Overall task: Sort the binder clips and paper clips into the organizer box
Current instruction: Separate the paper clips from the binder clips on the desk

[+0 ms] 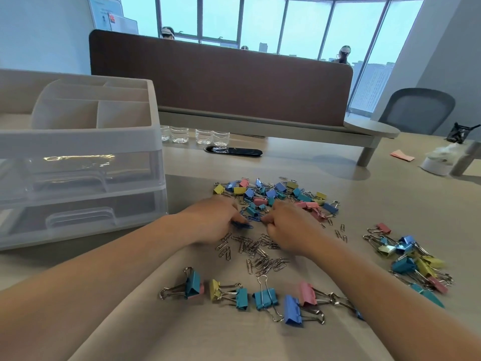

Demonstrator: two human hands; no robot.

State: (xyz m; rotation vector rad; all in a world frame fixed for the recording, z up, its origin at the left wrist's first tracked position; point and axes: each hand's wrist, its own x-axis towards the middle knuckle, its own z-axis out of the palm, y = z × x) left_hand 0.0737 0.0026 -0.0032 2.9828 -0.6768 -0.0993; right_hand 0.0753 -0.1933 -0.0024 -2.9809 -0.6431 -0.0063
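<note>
A mixed heap of small coloured binder clips [278, 195] lies mid-table. Below it spreads a scatter of silver paper clips [256, 250]. Large binder clips [265, 297] sit in a row near me, and another pile of binder clips [411, 259] lies at the right. The white organizer box [78, 142] with open top compartments and two clear drawers stands at the left. My left hand [213, 220] pinches blue paper clips [247, 221] at the heap's near edge. My right hand [289, 227] has its fingers curled at the same spot, what they hold is hidden.
Several small clear cups [197, 136] stand behind the heap, beside a black cable slot [234, 151]. A brown desk divider [221, 82] closes the back. A white dish [436, 165] and pink paper [402, 155] lie far right, by a grey chair [416, 110].
</note>
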